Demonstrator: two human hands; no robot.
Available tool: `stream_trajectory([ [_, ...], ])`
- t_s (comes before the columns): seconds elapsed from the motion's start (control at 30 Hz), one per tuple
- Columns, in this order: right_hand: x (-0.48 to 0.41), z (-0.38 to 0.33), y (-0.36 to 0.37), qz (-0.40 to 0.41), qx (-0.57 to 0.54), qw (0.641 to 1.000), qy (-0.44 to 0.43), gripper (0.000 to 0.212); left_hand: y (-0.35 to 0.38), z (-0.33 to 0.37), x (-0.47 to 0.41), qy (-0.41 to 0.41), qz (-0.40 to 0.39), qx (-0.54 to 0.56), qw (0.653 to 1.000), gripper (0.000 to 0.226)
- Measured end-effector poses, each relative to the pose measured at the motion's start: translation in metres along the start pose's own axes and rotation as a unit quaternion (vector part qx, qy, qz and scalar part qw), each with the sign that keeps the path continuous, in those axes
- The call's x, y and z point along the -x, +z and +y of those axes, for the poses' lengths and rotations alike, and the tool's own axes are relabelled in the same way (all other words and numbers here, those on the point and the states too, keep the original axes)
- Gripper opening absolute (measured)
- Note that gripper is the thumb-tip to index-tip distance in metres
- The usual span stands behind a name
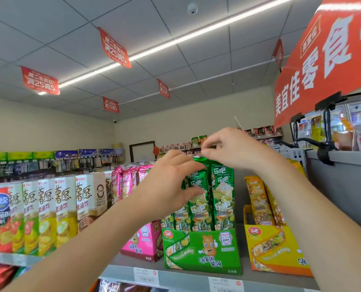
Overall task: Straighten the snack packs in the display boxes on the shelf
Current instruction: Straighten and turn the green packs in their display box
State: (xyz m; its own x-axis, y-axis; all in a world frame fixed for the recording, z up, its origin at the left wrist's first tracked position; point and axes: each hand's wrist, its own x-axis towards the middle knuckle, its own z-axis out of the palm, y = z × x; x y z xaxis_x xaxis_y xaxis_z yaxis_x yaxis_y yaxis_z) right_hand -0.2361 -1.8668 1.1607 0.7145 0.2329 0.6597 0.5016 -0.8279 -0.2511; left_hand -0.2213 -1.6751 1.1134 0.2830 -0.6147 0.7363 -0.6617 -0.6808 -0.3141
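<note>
A green display box stands on the top shelf with several tall green snack packs upright in it. My left hand wraps around the left green packs, thumb across their fronts. My right hand pinches the crimped top edge of the green packs from above. A pink display box with pink packs sits to the left. To the right, an orange-yellow box holds leaning orange packs.
Tall boxed chip cartons fill the shelf at left. Price tags line the shelf edge. A grey shelf end and a red hanging sign crowd the right. Another aisle's shelves lie behind.
</note>
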Motion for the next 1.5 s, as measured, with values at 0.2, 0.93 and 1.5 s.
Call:
stream_trajectory([
  [0.2, -0.029, -0.027, -0.006, -0.169, 0.164, 0.971, 0.040, 0.030, -0.002, -0.002, 0.014, -0.044, -0.006, 0.067, 0.997, 0.048],
  [0.93, -0.023, -0.042, -0.048, 0.520, -0.143, 0.833, -0.121, 0.018, -0.009, 0.006, 0.017, -0.058, 0.015, 0.071, 0.996, 0.049],
  [1.5, 0.038, -0.038, -0.021, 0.503, -0.536, 0.674, -0.075, 0.026, -0.006, 0.091, 0.053, -0.176, 0.090, 0.524, 0.828, 0.026],
])
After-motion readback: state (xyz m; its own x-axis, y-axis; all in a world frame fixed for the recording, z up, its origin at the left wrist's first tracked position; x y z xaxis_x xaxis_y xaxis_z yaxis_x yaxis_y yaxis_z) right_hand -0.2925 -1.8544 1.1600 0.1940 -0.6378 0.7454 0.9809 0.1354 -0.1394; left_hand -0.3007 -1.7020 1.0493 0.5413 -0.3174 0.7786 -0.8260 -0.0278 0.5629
